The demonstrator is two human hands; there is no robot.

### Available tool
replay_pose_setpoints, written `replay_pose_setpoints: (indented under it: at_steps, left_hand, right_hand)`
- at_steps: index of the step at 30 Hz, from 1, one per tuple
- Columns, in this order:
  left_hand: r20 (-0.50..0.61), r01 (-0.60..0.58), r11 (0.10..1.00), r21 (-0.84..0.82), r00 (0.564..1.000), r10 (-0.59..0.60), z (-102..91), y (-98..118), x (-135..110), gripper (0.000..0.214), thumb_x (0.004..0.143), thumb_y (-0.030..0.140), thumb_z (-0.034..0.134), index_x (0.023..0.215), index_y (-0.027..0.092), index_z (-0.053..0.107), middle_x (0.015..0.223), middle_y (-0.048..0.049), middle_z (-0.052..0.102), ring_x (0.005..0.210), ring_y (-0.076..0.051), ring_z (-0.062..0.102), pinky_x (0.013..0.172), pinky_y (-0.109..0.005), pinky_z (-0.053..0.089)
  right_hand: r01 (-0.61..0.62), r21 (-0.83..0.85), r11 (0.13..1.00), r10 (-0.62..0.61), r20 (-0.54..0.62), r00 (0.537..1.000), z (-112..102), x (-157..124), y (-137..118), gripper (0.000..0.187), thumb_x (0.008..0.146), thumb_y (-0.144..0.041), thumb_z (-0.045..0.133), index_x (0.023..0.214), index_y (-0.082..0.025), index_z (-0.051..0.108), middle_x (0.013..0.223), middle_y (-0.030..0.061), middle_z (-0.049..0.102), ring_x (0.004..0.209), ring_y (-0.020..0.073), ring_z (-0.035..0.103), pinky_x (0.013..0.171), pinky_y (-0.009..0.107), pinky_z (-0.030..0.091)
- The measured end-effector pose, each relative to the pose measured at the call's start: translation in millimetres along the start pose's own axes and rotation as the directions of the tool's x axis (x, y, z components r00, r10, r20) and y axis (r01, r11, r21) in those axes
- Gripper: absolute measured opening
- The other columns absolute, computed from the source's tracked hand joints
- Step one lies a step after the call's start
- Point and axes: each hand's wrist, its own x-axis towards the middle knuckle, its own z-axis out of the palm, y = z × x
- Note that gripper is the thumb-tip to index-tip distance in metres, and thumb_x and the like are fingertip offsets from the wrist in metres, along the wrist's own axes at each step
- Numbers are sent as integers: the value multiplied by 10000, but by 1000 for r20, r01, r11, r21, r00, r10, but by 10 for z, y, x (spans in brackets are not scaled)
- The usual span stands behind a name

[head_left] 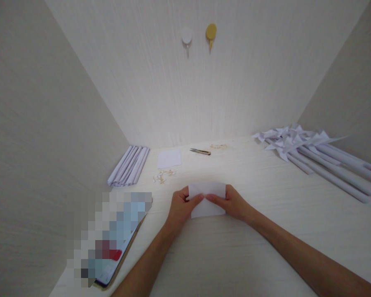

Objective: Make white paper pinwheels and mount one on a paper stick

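A white sheet of paper (207, 190) lies folded on the pale table (266, 231), a little ahead of me. My left hand (181, 207) grips its left edge, thumb on top and fingers curled under. My right hand (233, 203) holds the right edge the same way. The two thumbs meet over the middle of the paper and press on a fold.
Rolled white paper sticks (130, 166) lie by the left wall. A small white square (169, 159), brass pins (162, 176) and a snipper (200, 152) lie farther back. Finished paper pinwheels (299, 144) are stacked at right. A phone (111, 243) lies at front left. Two wall hooks (199, 35) hang above.
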Motion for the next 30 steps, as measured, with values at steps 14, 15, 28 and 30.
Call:
replay_pose_setpoints:
  at_steps: [14, 15, 28, 30]
  left_hand:
    - [-42, 78, 960, -268, 995, -92, -19, 43, -8, 222, 536, 281, 721, 634, 97, 644, 577, -19, 607, 531, -99, 512, 540, -231, 405]
    - [-58, 62, 949, -309, 995, -83, -23, 51, -4, 200, 531, 265, 724, 581, 100, 624, 545, -1, 579, 517, -84, 495, 526, -213, 396]
    - [-87, -44, 909, -415, 996, 8, -66, 66, 47, 324, 568, 449, 665, 605, 130, 619, 540, 8, 559, 508, -81, 491, 482, -191, 390]
    - [-37, -13, 966, -259, 999, 4, -25, 36, 24, 266, 537, 378, 709, 578, 130, 623, 517, 11, 566, 483, -88, 491, 476, -203, 384]
  right_hand:
    - [18, -85, 996, -13, 55, 998, 6, -17, -54, 222, 687, -306, 577, 791, -114, 616, 721, 53, 658, 614, 155, 566, 552, 269, 457]
    - [12, -83, 996, -7, 56, 998, 5, -18, -55, 229, 682, -309, 579, 796, -113, 615, 726, 55, 660, 614, 157, 568, 551, 270, 459]
    - [-34, 32, 999, 34, 3, 999, -13, -8, 24, 332, 636, -356, 624, 855, -107, 625, 795, 93, 670, 666, 180, 597, 601, 303, 487]
    - [-33, 17, 999, 32, 15, 999, -13, -10, 14, 313, 647, -366, 616, 824, -109, 629, 779, 92, 667, 656, 178, 595, 589, 299, 486]
